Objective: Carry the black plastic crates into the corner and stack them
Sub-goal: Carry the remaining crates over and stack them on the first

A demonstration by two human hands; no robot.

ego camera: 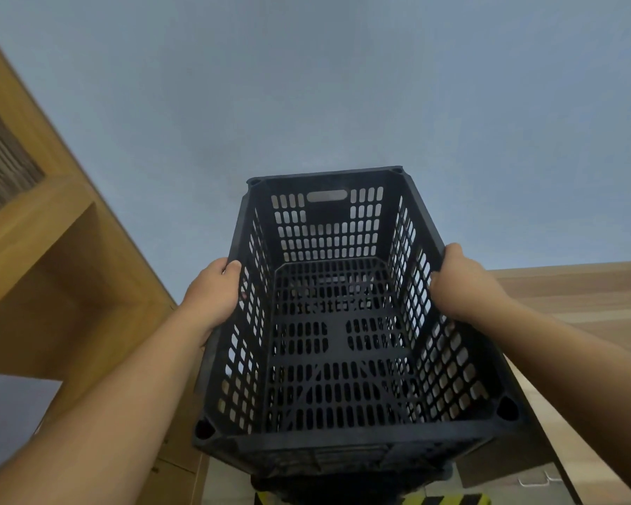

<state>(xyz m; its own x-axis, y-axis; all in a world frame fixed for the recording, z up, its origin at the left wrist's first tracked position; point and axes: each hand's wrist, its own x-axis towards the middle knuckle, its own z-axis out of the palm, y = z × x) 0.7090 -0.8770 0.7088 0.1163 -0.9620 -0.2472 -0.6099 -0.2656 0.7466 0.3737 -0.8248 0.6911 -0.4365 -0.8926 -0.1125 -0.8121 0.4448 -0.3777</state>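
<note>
A black plastic crate (pixel 337 362) with slotted walls and an empty inside fills the middle of the head view, close to a pale blue wall. My left hand (pixel 212 291) grips the crate's left long rim, thumb over the top edge. My right hand (pixel 459 282) grips the right long rim the same way. Under the crate's near edge another black crate (pixel 343 486) shows in part; whether the two touch is hidden.
A wooden shelf unit (pixel 51 249) stands close on the left. A wooden cabinet top (pixel 580 297) with a drawer handle (pixel 532 481) runs along the right. Yellow-black striped tape (pixel 445 500) shows at the bottom edge. The blue wall (pixel 325 85) is straight ahead.
</note>
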